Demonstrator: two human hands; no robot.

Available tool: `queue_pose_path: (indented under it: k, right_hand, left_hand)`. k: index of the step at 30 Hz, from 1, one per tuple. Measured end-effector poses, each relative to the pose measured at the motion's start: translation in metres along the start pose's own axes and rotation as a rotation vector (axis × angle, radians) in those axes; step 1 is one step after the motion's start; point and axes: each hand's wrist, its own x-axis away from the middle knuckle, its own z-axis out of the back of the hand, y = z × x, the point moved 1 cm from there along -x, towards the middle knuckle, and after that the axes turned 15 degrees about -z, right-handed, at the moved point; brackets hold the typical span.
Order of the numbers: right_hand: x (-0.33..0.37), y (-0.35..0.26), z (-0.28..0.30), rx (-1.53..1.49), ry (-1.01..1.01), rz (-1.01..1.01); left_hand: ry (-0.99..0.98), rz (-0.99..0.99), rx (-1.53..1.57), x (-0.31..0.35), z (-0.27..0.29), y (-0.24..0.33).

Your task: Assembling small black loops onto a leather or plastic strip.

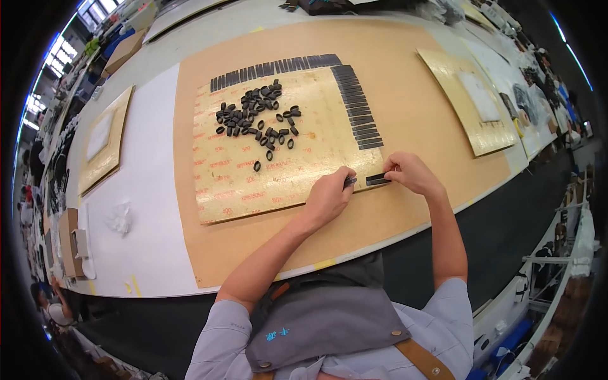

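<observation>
Nearby, black rings [243, 114] clutter board [221, 196], dark strips [353, 99] alongside.

A pale lavender-grey, short-sleeved cloth shirt [443, 316] is worn under a dark grey cloth apron [329, 320] with small bright blue characters [277, 334]. Brown leather-like straps [418, 357] carry round metallic studs [396, 332]. The left hand [329, 193] and right hand [410, 173] are bare.
</observation>
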Motion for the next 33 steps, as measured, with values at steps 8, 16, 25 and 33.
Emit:
queue_pose_path:
  k: [8,16,25,33]
  right_hand:
    - [-0.008,-0.014,0.005,0.192,-0.054,0.029]
    - [-0.009,-0.024,0.000,0.316,-0.114,0.084]
    - [-0.007,-0.030,-0.009,0.485,-0.115,0.125]
    - [-0.012,-0.018,0.000,0.368,-0.220,0.235]
  left_hand:
    - [-0.262,-0.044,-0.270,-0.010,0.001,0.012]
    - [-0.241,-0.040,-0.315,-0.006,-0.009,0.008]
    - [-0.240,-0.011,-0.331,-0.006,-0.010,0.005]
    - [-0.198,-0.016,-0.288,-0.002,-0.010,-0.001]
